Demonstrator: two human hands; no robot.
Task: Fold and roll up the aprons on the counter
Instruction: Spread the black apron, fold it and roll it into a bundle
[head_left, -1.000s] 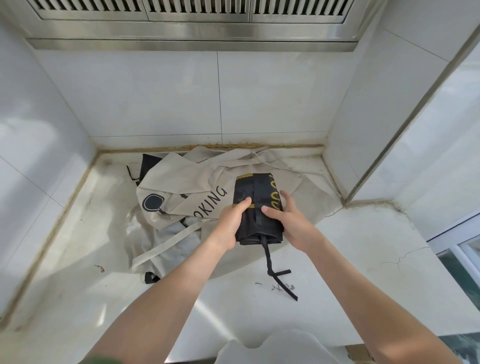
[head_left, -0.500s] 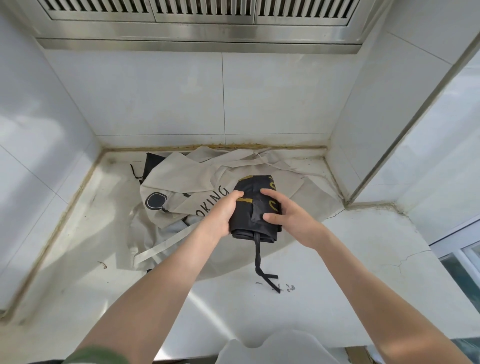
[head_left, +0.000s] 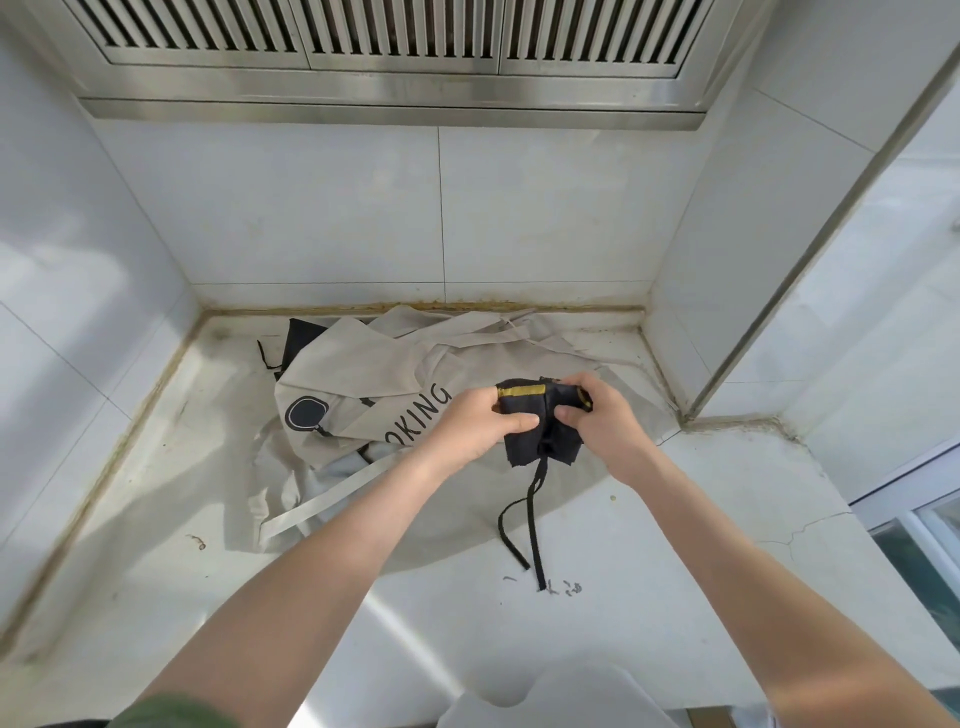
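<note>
A black apron (head_left: 540, 415) with yellow trim is wound into a short thick roll at the middle of the white counter (head_left: 675, 545). My left hand (head_left: 478, 428) grips its left end, thumb across the front. My right hand (head_left: 597, 421) grips its right end with fingers curled over the top. Black strap ends (head_left: 530, 519) hang from the roll down onto the counter. Behind and to the left lies a crumpled beige apron (head_left: 363, 384) with a black round logo and dark letters, partly under the roll.
Another black cloth (head_left: 301, 338) pokes out behind the beige apron. Tiled walls close the counter at the back, left and right, with a steel hood (head_left: 389, 62) overhead. A beige strap (head_left: 322, 506) trails toward the front left. A window (head_left: 924, 545) is at the right.
The black apron has gone from a long flat fold to a tight short roll. Both hands moved up and away from me with it, and the strap ends lifted along.
</note>
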